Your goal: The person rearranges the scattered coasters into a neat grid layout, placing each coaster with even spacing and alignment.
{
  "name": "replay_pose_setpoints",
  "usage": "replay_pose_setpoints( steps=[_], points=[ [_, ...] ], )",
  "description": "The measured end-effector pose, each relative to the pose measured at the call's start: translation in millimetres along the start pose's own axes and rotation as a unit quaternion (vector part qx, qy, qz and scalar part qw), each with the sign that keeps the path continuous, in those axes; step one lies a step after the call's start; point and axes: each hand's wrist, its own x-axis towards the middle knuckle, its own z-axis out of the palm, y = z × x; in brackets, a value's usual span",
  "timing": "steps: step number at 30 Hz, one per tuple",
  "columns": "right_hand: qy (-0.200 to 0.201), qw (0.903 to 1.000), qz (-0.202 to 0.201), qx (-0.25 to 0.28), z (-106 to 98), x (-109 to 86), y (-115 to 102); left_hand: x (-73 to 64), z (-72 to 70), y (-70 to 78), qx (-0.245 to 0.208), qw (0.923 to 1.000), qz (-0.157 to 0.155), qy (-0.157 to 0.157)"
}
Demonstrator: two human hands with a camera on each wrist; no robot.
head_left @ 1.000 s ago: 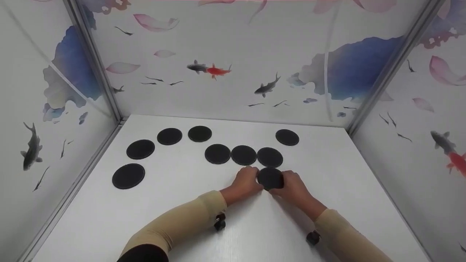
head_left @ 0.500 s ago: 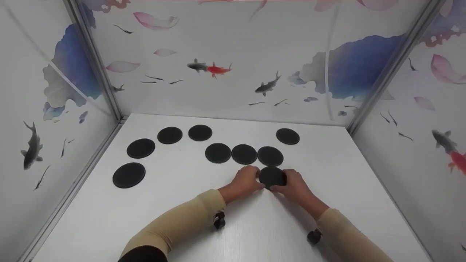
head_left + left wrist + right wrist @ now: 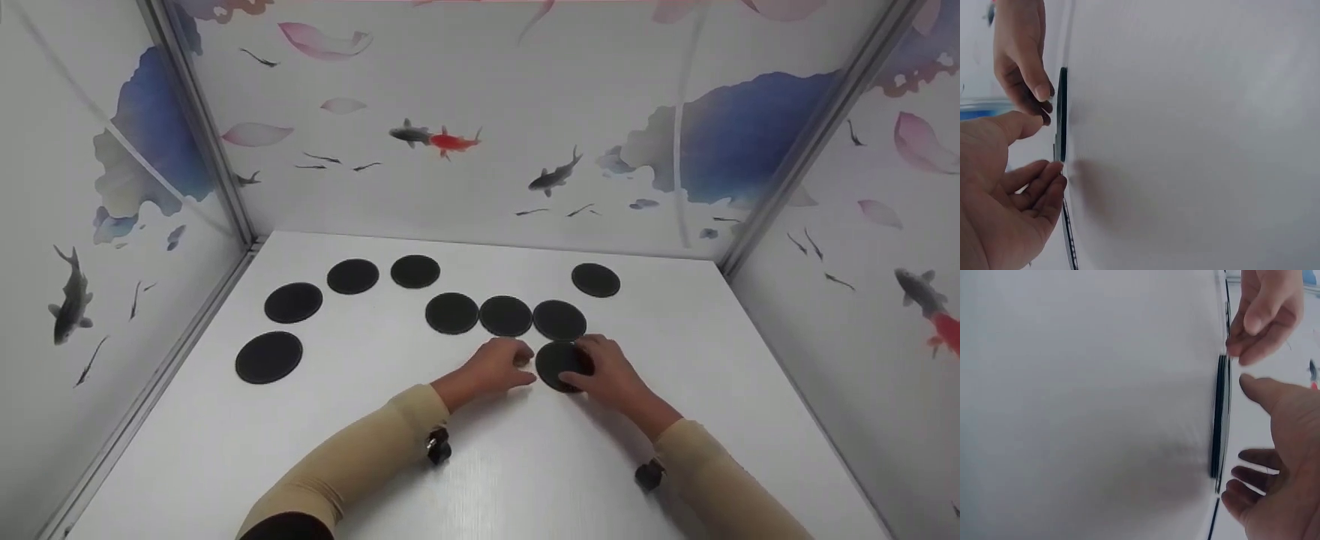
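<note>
A thin round black coaster [image 3: 553, 366] lies flat on the white table, just below the right end of a row of three coasters [image 3: 505, 316]. My right hand [image 3: 616, 381] is over its right part, thumb and fingers spread. The right wrist view shows a small gap between that hand and the coaster [image 3: 1219, 416], seen edge-on. My left hand [image 3: 489, 369] is beside the coaster's left edge, fingers loosely curved and thumb apart, holding nothing. In the left wrist view its fingertips are near the lower end of the coaster [image 3: 1062, 115]; whether they touch it I cannot tell.
Several more black coasters, one of them the near-left coaster [image 3: 269, 358], curve along the table's left side and back. Another coaster [image 3: 596, 280] lies alone at the back right. White panels painted with fish, such as the back panel [image 3: 465, 195], enclose three sides of the table [image 3: 487, 480].
Both hands held the near coaster by its sides. My left hand has let go and drawn back left; my right hand's fingers have loosened and lifted over it. The coaster shifted slightly right earlier.
</note>
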Motion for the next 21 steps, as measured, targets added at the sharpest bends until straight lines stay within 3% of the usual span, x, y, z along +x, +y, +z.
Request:
replay_pose_setpoints(
  steps=[6,13,17,21],
  points=[
    [-0.040,0.9976,-0.046,-0.034,-8,12.1,5,-7.0,-20.6,-20.2,-0.011,0.9992,0.029,-0.025],
    [-0.103,0.9910,-0.070,-0.048,-17,26.3,14,-19.1,-44.6,-45.9,-0.033,0.9984,0.018,-0.042],
    [-0.122,0.9894,-0.069,-0.039,-22,35.5,19,-26.2,-60.9,-65.6,-0.041,0.9983,0.017,-0.038],
    [-0.142,0.9860,-0.077,-0.043,-21,41.2,22,-37.7,-78.7,-85.5,-0.035,0.9990,-0.004,-0.027]
  ],
)
